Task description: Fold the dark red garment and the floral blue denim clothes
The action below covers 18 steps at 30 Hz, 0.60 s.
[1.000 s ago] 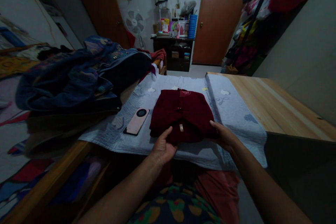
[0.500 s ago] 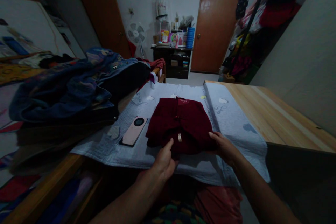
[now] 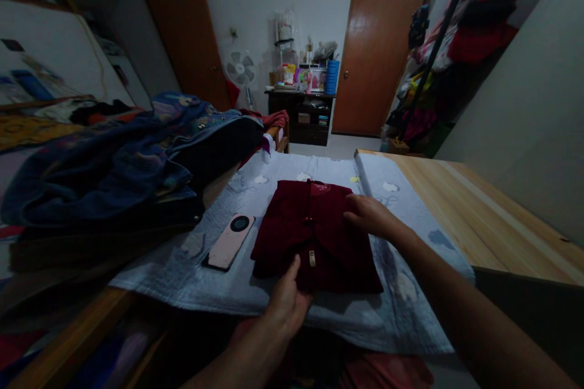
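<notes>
A dark red garment (image 3: pixel 292 219), folded into a rough square with a small pale tag near its front edge, lies on a light blue cloth (image 3: pixel 191 279). At the garment's near edge, my left hand (image 3: pixel 289 295) grips it, thumb on top and the other fingers underneath. My right hand (image 3: pixel 367 214) rests over the upper right part of the garment, fingers bent against the fabric; whether it pinches any cloth is hard to see. A pink phone (image 3: pixel 229 242) with a round black camera lies left of the garment.
Denim and dark clothes (image 3: pixel 104 164) are heaped at the left. A wooden board (image 3: pixel 456 200) extends to the right. Further back stand a fan (image 3: pixel 241 70), a dark cabinet (image 3: pixel 298 115) and a door (image 3: pixel 374 48). Clothes and bags hang at the upper right.
My right hand has left the garment's right near corner and moved up and inward onto its upper right part. My left hand stays at the near edge. The view has shifted slightly.
</notes>
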Tool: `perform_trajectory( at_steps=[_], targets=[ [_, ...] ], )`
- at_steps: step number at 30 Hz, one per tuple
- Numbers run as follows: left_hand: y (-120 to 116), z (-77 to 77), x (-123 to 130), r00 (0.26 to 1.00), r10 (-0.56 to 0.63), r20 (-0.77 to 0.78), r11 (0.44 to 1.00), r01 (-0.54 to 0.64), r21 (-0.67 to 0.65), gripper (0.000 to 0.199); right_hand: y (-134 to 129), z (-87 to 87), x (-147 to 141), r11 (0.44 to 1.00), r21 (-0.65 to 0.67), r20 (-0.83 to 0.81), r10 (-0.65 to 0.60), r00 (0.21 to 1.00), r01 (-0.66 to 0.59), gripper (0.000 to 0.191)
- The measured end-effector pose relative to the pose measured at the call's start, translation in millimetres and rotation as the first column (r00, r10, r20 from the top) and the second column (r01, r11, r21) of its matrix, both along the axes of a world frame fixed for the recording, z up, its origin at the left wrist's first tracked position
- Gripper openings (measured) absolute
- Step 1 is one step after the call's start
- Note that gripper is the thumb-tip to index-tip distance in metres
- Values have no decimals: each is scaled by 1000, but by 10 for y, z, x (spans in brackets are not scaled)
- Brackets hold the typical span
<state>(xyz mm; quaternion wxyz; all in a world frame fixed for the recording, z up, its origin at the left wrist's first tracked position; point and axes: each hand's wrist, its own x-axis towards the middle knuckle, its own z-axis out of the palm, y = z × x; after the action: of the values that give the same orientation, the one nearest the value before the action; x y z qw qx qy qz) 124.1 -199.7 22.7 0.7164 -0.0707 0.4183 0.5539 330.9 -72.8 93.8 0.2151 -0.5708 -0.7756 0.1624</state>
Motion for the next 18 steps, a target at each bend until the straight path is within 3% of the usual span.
perform_trajectory(
  at_steps=[4, 9, 13, 18],
  targets=[
    [-11, -69, 25, 999, 19, -48, 1000, -20, -23, 30, 657, 30, -278, 999, -32, 206, 22, 978, -16, 26],
    [-17, -210, 29, 998, 58, -20, 998, -59, -33, 31, 1302, -136, -532, 987, -153, 163, -31, 986, 57, 47],
    [-26, -299, 9, 1000, 6, -16, 999, -6, -53, 32, 1619, -291, -593, 954, -297, 142, 7, 990, 36, 51],
    [-29, -343, 9, 1000, -16, -14, 999, 15, -44, 31, 1785, -401, -562, 882, -471, 75, 35, 997, 4, 58]
  ],
)
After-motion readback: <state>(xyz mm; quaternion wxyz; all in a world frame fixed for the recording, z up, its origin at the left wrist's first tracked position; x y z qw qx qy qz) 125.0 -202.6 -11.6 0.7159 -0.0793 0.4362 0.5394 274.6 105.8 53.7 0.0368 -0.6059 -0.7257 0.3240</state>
